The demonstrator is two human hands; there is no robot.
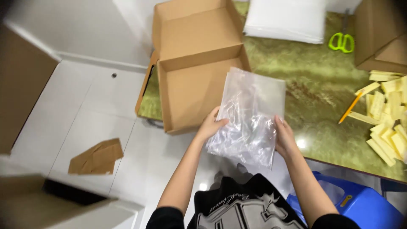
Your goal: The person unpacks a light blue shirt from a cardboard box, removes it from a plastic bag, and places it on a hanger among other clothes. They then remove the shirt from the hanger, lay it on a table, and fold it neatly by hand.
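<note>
Hands (pixel 250 131) gripping clear plastic bag (pixel 250 114), open cardboard box (pixel 190 93) beside

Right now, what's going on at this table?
A person holds a clear plastic bag with both hands, the left hand on one edge and the right hand on the other. Just beyond it an open cardboard box sits at the corner of the green table. A white stack, green scissors, a pencil and a pile of pale yellow strips lie further along it.
</note>
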